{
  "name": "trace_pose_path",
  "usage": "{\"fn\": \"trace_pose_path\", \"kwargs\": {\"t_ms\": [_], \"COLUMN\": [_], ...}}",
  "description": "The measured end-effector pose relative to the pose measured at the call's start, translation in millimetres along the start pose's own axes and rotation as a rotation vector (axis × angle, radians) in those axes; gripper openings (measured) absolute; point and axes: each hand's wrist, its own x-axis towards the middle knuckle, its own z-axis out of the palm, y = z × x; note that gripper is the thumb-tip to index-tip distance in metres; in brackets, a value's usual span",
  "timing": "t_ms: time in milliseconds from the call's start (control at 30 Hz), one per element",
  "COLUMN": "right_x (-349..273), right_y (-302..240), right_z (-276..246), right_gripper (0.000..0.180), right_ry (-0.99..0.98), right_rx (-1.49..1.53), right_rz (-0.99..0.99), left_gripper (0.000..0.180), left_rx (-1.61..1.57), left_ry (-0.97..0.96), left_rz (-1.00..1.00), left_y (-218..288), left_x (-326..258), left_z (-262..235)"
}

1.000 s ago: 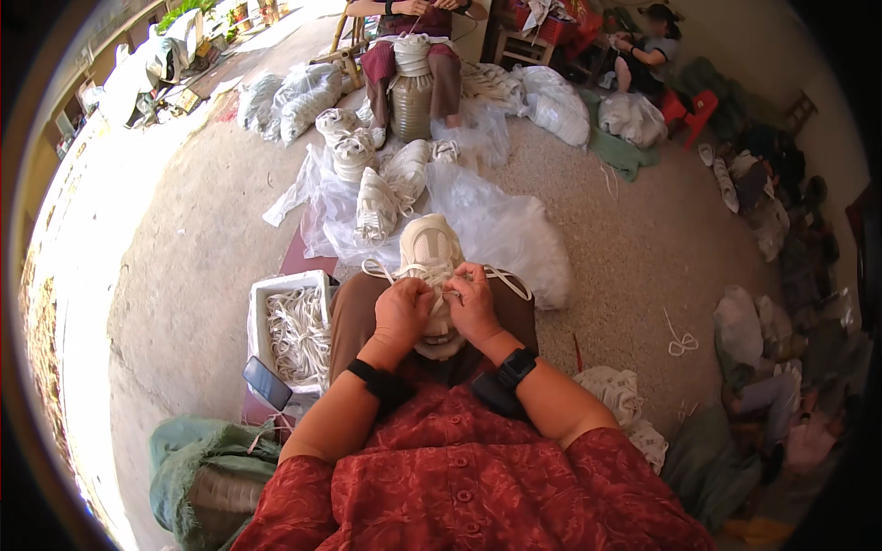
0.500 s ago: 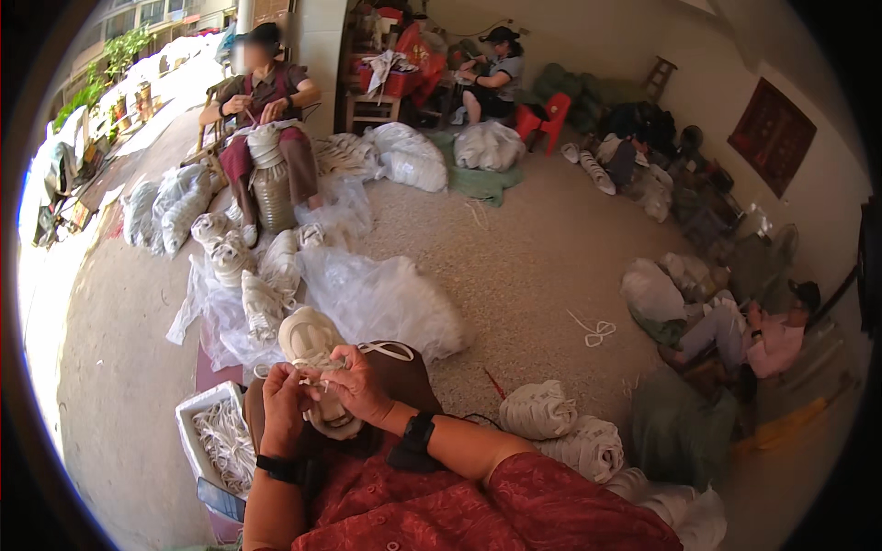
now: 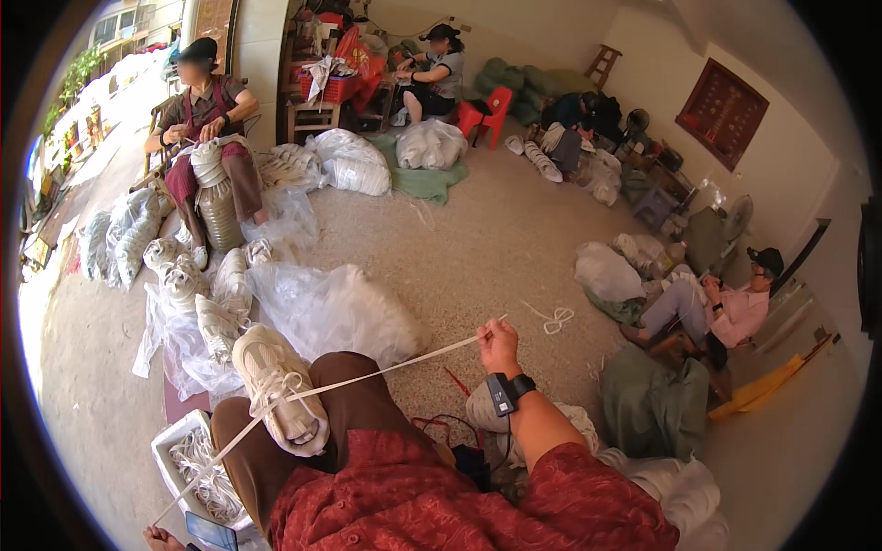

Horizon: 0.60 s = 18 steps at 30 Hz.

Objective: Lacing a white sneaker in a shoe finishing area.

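A beige shoe (image 3: 266, 363) rests on my thighs with its toe pointing away. A long white shoelace (image 3: 395, 365) runs taut across its upper, from lower left to upper right. My right hand (image 3: 499, 345) is out past my right knee, closed on one end of the lace, whose tip pokes out above the fingers. At the lower left edge my left hand (image 3: 163, 538) is partly cut off by the picture, its fingertips pinching the lace's other end.
Beside my left leg stands a white box (image 3: 163, 450) of loose laces with a phone (image 3: 211, 531) at its near edge. Several shoes (image 3: 218, 326) and plastic bags (image 3: 340, 308) lie ahead. At my right are stacked shoe uppers (image 3: 570, 422) and a green sack (image 3: 654, 399). Several people sit working around the room.
My hands were close together over the shoe at the laces; they have swung wide apart, drawing the shoelace out straight. The whole view has shifted to the right.
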Motion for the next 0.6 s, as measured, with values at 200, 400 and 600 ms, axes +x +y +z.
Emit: {"fn": "trace_pose_path", "kwargs": {"t_ms": [200,400,600], "right_x": [-30,-106,-143], "right_y": [48,98,144], "right_z": [15,142,175], "right_gripper": [0.01,0.014,0.014], "right_ry": [-0.619,-0.958,-0.954], "right_rx": [-1.595,-1.134,-1.093], "right_rz": [-0.106,-0.057,-0.041], "left_gripper": [0.035,0.014,0.017], "left_rx": [-0.486,-0.298,-0.298], "left_ry": [-0.606,-0.857,-0.993], "left_rz": [-0.357,0.234,0.371], "left_y": [242,371,408], "left_x": [-98,-129,-142], "left_z": [93,126,144]}}
